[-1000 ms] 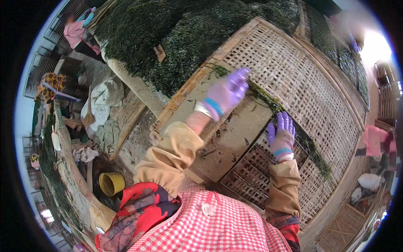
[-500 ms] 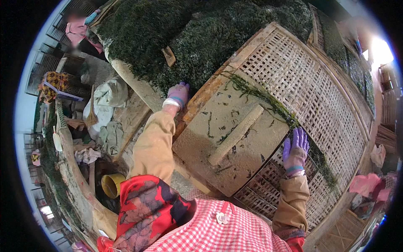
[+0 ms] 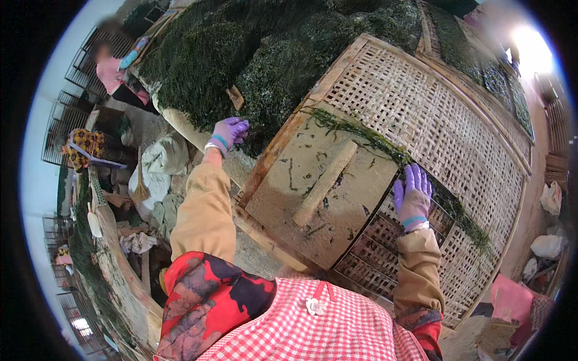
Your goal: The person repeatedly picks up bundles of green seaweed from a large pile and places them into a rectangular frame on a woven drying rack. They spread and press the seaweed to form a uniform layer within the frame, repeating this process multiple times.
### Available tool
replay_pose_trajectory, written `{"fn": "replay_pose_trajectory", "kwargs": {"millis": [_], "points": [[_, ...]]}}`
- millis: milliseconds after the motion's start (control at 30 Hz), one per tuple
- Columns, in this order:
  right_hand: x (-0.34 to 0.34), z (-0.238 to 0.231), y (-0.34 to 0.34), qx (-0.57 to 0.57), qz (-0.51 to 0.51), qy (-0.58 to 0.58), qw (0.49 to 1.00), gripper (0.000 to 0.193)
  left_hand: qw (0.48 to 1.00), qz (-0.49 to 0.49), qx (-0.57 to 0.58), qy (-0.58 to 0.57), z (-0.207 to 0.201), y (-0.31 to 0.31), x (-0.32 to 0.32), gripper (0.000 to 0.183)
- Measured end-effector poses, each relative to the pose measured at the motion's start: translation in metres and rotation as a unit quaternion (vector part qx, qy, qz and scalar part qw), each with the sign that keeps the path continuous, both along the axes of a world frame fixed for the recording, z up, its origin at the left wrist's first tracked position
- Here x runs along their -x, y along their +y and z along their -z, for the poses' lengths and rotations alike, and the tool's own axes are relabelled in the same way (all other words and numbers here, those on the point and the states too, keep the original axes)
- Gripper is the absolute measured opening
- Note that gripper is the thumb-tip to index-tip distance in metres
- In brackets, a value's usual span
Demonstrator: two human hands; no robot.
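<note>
My left hand [image 3: 229, 133], in a purple glove, is raised at the near edge of a dark green seaweed pile [image 3: 274, 75]. Its fingers are curled together; what they hold, if anything, is too small to make out. My right hand [image 3: 414, 195], gloved alike, lies flat with fingers apart, the tips against a thin strip of seaweed [image 3: 373, 141]. That strip crosses a woven bamboo mat [image 3: 433, 102] in a wooden frame [image 3: 283, 132]. On the mat's near part rests a wet, muddy board [image 3: 271, 195] with a long raised handle [image 3: 325, 183], scattered with seaweed bits.
A small wooden block [image 3: 235, 97] sits on the pile. Pale sacks [image 3: 167, 155] and a straw broom [image 3: 141, 188] stand on the left. Another person [image 3: 114, 72] is at the pile's far left. A pink cloth [image 3: 510, 299] hangs at the lower right.
My left hand has lifted and moved left, away from the frame's edge, its fingers now curled. My right hand stays flat by the seaweed strip. The whole view has shifted slightly.
</note>
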State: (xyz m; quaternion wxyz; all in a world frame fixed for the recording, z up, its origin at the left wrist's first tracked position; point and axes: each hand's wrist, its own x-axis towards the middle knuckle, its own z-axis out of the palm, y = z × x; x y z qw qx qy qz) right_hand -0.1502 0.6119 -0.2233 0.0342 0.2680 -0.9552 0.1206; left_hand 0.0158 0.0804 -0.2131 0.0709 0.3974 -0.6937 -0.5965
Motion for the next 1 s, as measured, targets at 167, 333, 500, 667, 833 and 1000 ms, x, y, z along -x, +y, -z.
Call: {"fn": "replay_pose_trajectory", "kwargs": {"millis": [167,333,500,667,833,1000], "points": [[0.006,0.007,0.01,0.047,-0.019,0.001,0.999,0.051,0.981,-0.055,-0.062,0.175,-0.09,0.029,0.017,0.024],[0.006,-0.025,0.041,0.324,-0.039,-0.032,0.945,0.035,0.935,0.063,-0.108,0.332,-0.178,0.058,0.047,0.009],[-0.013,-0.066,0.106,0.391,0.028,-0.015,0.92,0.025,0.884,0.237,-0.142,0.377,-0.2,0.145,0.103,0.016],[-0.027,-0.046,0.193,0.448,0.153,-0.085,0.876,0.026,0.889,0.323,-0.204,0.251,-0.166,0.316,0.157,0.03],[-0.045,-0.031,0.219,0.453,0.188,-0.093,0.866,0.027,0.879,0.404,-0.196,0.161,-0.107,0.444,0.194,0.032],[-0.04,-0.024,0.212,0.33,0.184,-0.049,0.925,0.027,0.721,0.547,0.386,-0.179,-0.092,0.492,0.207,0.037]]}}
